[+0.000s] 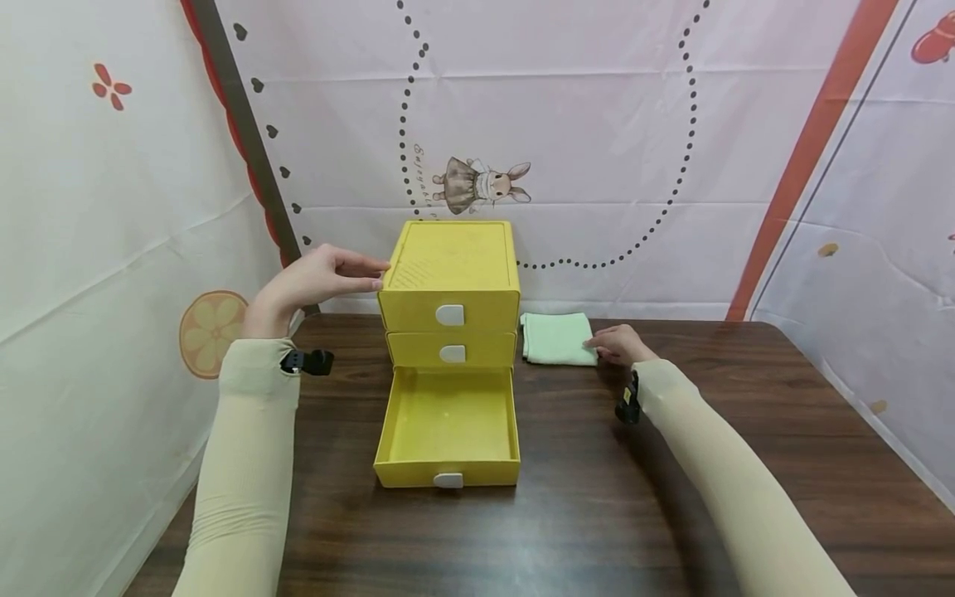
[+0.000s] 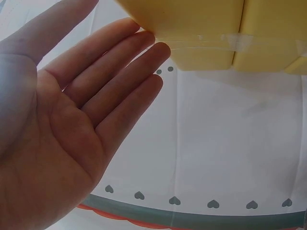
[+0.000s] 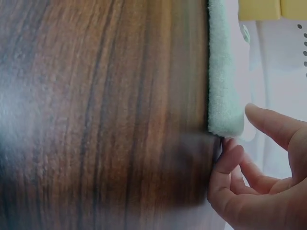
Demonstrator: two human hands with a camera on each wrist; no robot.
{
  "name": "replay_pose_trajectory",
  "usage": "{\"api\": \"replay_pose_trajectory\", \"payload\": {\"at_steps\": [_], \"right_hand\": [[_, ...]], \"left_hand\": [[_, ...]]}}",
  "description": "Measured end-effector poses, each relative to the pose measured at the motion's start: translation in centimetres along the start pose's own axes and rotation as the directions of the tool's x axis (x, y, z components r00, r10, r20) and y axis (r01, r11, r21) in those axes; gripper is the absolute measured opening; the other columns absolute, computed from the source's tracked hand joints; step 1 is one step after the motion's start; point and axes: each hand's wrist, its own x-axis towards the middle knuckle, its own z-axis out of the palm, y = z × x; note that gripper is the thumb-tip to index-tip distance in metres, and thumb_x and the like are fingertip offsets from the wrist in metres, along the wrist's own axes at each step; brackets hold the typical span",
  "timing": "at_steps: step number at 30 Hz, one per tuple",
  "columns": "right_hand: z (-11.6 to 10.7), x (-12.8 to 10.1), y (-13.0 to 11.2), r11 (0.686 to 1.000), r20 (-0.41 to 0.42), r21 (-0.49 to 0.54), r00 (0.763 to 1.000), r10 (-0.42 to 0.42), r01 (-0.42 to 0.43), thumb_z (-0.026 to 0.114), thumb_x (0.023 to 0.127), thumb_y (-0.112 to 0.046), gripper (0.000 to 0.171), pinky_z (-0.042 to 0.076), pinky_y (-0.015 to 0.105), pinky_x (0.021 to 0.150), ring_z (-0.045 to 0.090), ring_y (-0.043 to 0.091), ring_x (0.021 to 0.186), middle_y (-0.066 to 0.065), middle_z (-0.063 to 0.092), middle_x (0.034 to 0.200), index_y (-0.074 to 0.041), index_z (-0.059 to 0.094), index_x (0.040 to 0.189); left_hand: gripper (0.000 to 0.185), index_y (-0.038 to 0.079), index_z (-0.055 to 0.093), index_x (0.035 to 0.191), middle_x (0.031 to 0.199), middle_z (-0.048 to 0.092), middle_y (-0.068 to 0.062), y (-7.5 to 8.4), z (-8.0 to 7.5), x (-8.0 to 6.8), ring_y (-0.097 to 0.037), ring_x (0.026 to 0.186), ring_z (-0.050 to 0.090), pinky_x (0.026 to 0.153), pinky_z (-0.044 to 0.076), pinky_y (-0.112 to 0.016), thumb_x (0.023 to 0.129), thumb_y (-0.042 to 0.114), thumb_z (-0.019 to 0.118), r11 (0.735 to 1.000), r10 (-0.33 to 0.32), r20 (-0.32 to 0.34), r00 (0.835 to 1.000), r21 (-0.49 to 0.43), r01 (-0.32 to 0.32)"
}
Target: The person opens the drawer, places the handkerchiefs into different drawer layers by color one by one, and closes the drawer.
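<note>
A yellow drawer cabinet stands on the table with its bottom drawer pulled out; nothing lies in that drawer. My left hand is at the cabinet's upper left side. In the left wrist view its fingers are straight, fingertips right at the yellow wall. To the cabinet's right lies a folded light green towel. At its right edge is my right hand. The right wrist view shows the thumb over the towel's edge and the bent fingers low beside it, with a gap between.
The two upper drawers are closed, each with a white pull tab. Brown wood-grain tabletop spreads in front and to the right. A printed curtain hangs close behind the cabinet and along both sides.
</note>
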Motion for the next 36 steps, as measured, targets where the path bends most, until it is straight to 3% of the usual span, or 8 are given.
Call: {"api": "replay_pose_trajectory", "payload": {"at_steps": [8,16,21,25,29,31,33,36], "right_hand": [[0.4,0.5,0.2,0.994,-0.028,-0.108,0.999,-0.017,0.014,0.070,0.086,-0.017,0.044,0.040,0.023,0.052,0.043,0.007,0.051,-0.006,0.051,0.055,0.005,0.058,0.122],[0.7,1.2,0.2,0.992,-0.063,-0.124,0.998,0.010,-0.018,0.073,0.082,-0.016,0.018,0.036,0.026,0.048,0.036,0.010,0.046,-0.004,0.042,0.053,-0.003,0.061,0.084],[0.7,1.0,0.0,0.997,-0.042,-0.079,0.999,-0.001,-0.002,0.071,0.081,-0.012,0.033,0.035,0.025,0.049,0.033,0.010,0.046,-0.006,0.033,0.047,-0.013,0.046,0.059],[0.7,0.2,-0.3,0.999,-0.030,-0.050,0.999,-0.014,0.012,0.069,0.082,-0.010,0.045,0.035,0.025,0.050,0.032,0.010,0.046,-0.006,0.031,0.046,-0.019,0.038,0.051],[0.9,-0.5,-0.6,1.000,-0.037,0.003,0.999,-0.016,0.016,0.067,0.084,-0.009,0.036,0.039,0.022,0.051,0.035,0.007,0.047,-0.007,0.037,0.049,-0.016,0.043,0.058],[1.0,-0.6,-0.8,1.000,-0.046,0.019,0.999,-0.014,0.015,0.066,0.084,-0.009,0.023,0.043,0.020,0.054,0.041,0.005,0.051,-0.006,0.044,0.056,-0.012,0.050,0.068],[1.0,-0.5,-1.0,0.999,-0.053,0.036,0.999,0.000,0.002,0.066,0.085,-0.009,0.008,0.048,0.019,0.062,0.052,0.005,0.064,-0.001,0.057,0.074,-0.006,0.058,0.086],[0.7,-0.5,-1.2,0.998,-0.023,0.062,1.000,0.009,-0.007,0.068,0.082,-0.011,0.046,0.053,0.023,0.078,0.063,0.015,0.093,0.016,0.058,0.116,0.007,0.052,0.122]], "left_hand": [[0.051,0.025,0.064,0.125,0.125,0.064,-0.002,0.1,0.0,-0.1,-0.019,0.114,0.059,0.095,0.047,-0.047,0.081,0.049,0.070,1.000,0.003,0.000,1.000,-0.001,-0.003],[0.052,0.024,0.064,0.125,0.126,0.063,-0.004,0.0,-0.1,0.0,-0.019,0.115,0.059,0.095,0.047,-0.047,0.081,0.051,0.070,1.000,0.003,0.001,1.000,0.007,-0.003],[0.052,0.024,0.064,0.126,0.125,0.064,-0.004,0.1,0.0,0.0,-0.019,0.115,0.059,0.096,0.047,-0.047,0.081,0.050,0.070,1.000,0.002,0.003,1.000,0.000,-0.002],[0.053,0.024,0.063,0.126,0.125,0.064,-0.003,0.2,-0.1,-0.1,-0.019,0.115,0.058,0.096,0.047,-0.047,0.081,0.051,0.070,1.000,-0.001,0.001,1.000,-0.002,0.001],[0.053,0.024,0.063,0.126,0.126,0.064,-0.003,0.2,0.0,-0.1,-0.019,0.115,0.058,0.096,0.047,-0.047,0.081,0.051,0.070,1.000,-0.003,0.001,1.000,-0.004,0.003],[0.053,0.024,0.063,0.126,0.126,0.064,-0.004,0.1,0.0,-0.1,-0.019,0.115,0.058,0.096,0.047,-0.047,0.081,0.051,0.070,1.000,-0.003,0.000,1.000,-0.003,0.003],[0.053,0.024,0.063,0.126,0.125,0.064,-0.003,0.1,0.0,-0.1,-0.019,0.115,0.059,0.095,0.047,-0.047,0.081,0.051,0.070,1.000,-0.004,0.000,1.000,-0.005,0.004],[0.053,0.024,0.064,0.126,0.126,0.064,-0.004,0.0,0.0,0.0,-0.019,0.115,0.058,0.095,0.047,-0.047,0.080,0.051,0.070,1.000,-0.004,0.003,1.000,-0.012,0.004]]}}
